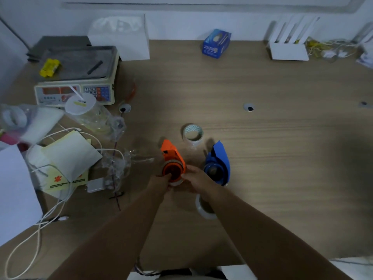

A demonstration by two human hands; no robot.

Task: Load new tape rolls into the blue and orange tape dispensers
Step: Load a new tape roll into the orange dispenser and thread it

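The orange tape dispenser is in the middle of the wooden table, gripped from both sides. My left hand holds its round hub on the left; my right hand holds the right side, where a clear tape roll shows around the hub. Just to the right stands the blue tape dispenser, untouched. A clear tape roll lies flat behind both dispensers. Another clear tape roll lies under my right forearm, partly hidden.
A weighing scale sits at the back left. Plastic bags, papers, a white charger and cables crowd the left side. A blue box and a white router stand along the back wall.
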